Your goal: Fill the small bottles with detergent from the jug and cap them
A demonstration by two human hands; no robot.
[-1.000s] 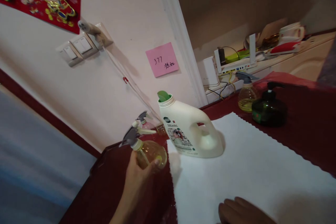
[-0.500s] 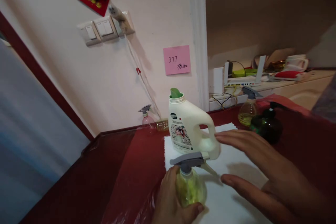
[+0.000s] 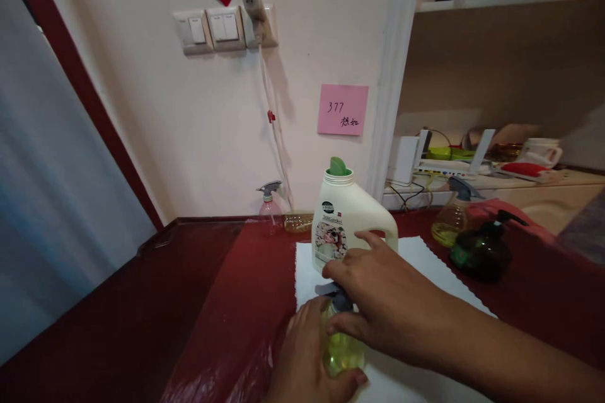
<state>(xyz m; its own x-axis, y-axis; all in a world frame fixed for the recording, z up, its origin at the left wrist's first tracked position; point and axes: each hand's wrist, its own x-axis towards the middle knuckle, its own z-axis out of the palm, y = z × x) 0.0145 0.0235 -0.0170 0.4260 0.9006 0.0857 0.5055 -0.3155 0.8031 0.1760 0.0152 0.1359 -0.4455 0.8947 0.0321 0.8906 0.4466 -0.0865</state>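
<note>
L hand (image 3: 302, 359) grips spray btl (image 3: 343, 349); note (image 3: 343, 109) (pink): "377"

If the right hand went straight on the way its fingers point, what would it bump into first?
Probably the grey spray head on the yellow-green bottle. The right hand is right at it, maybe already touching; depth is hard to judge here.

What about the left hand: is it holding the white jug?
No, the left hand is around the spray bottle of yellow-green liquid, and the white jug stands behind it.
</note>
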